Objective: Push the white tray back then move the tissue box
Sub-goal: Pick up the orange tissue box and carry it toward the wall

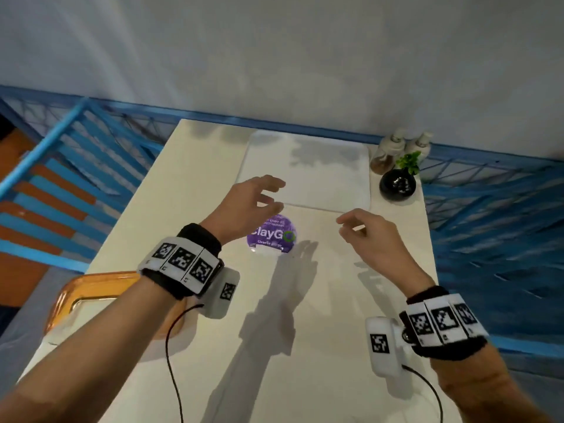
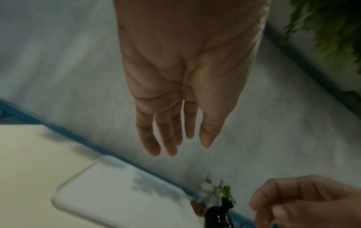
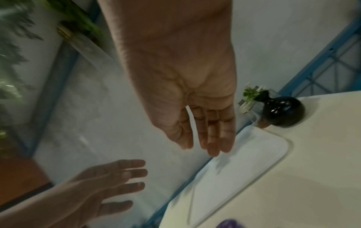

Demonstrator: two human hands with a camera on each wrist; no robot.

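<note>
Both hands, left hand [image 1: 250, 203] and right hand [image 1: 370, 232], are held above the desk [image 1: 189, 190] with fingers loosely spread, holding nothing. White tray [image 1: 323, 175] is best pushed evenly at its near edge. No tissue box is seen.

White tray [image 1: 320, 175]: flat, rectangular, rounded corners, empty; lies at the table's far edge, against the wall. Tissue box: not visible.

Black vase [image 1: 397, 185], two bottles [image 1: 393, 152], purple sticker [image 1: 272, 234], orange tray [image 1: 91, 290].

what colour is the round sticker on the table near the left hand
Purple, with white lettering and a green ring: the round sticker shows best in the head view.
</note>
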